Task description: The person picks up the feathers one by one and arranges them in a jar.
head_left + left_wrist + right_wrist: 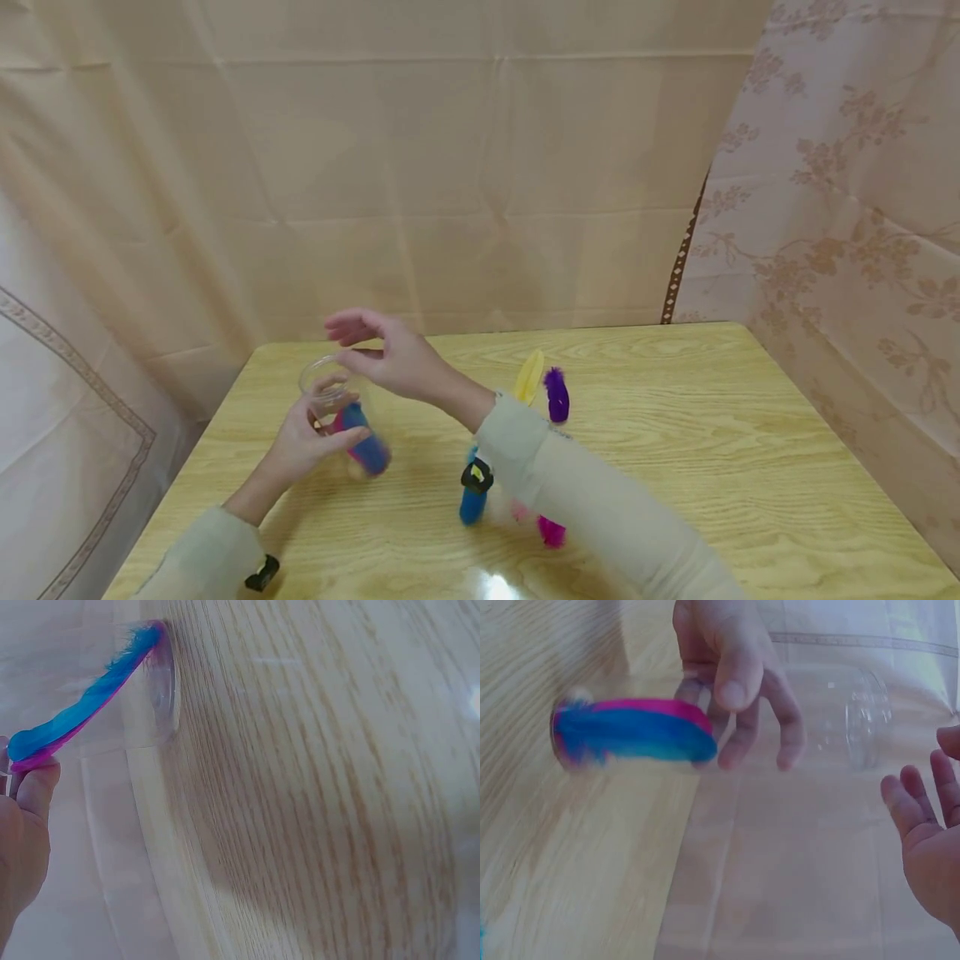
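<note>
Jar: clear, cylindrical, tilted over the left part of the table, gripped round its side by the left hand. Contents, towards the base: blue feather lengthwise over magenta feather, partly blurred. Right hand near the rim.

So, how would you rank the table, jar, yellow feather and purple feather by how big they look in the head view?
1. Table
2. Jar
3. Yellow feather and purple feather: unranked; they look alike, and the right sleeve may hide some of the yellow one.
</note>
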Tool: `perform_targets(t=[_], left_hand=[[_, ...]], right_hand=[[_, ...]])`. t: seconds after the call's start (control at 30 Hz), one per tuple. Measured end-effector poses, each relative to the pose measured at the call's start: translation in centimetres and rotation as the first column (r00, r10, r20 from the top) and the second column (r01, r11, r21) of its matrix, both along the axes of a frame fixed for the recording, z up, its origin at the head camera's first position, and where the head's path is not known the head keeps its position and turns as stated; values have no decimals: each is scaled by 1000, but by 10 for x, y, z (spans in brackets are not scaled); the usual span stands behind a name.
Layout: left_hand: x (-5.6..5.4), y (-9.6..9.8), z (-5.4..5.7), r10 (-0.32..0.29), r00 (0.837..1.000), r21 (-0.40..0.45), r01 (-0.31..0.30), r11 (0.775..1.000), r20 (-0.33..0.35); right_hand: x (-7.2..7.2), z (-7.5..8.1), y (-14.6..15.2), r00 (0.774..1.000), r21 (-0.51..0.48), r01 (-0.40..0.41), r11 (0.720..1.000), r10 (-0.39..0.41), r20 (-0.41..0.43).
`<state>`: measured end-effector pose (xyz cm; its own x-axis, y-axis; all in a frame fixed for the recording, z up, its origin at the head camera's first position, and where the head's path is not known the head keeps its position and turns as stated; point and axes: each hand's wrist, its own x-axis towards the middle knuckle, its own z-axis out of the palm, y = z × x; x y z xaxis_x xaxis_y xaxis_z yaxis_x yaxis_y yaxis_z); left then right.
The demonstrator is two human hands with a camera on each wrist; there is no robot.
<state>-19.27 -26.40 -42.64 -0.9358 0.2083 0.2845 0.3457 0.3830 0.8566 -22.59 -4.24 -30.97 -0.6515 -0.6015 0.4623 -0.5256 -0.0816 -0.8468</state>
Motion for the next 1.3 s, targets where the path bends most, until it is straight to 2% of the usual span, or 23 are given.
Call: perform_targets(t=[0.13,0.23,0.43,0.67,0.77,0.9,1.03,1.13,1.3], left_hand=[[1,0,-1,7,1000,27,-7,1000,5],[1,1,-1,9,1000,38,-9,999,12],[2,0,-1,14,1000,29,-14,999,17],[1,-1,-2,-14,1000,37,14,999,3],[1,-1,-2,-13,1000,31,13,999,3],[0,-1,-1,-10,1000,23,10,1000,1],[-1,-1,0,-2,1000,14,2,1000,-1],[-1,-1,0,-2,1000,16,2,1000,-1],[-1,-1,0,-9,1000,30,9,1000,2]], right_hand=[[-6,-3,16,998,75,59,995,-58,-7],[-9,-6,30,995,162,96,982,-92,-31],[-9,-13,54,991,305,123,944,-101,-88],[-7,-21,86,983,436,164,885,-112,-142],[-6,-24,101,974,497,206,843,-124,-192],[-2,-30,119,956,604,271,749,-134,-262],[4,-39,136,954,684,289,670,-141,-265],[9,-47,148,958,714,280,642,-142,-248],[15,-60,164,971,745,238,623,-159,-177]])
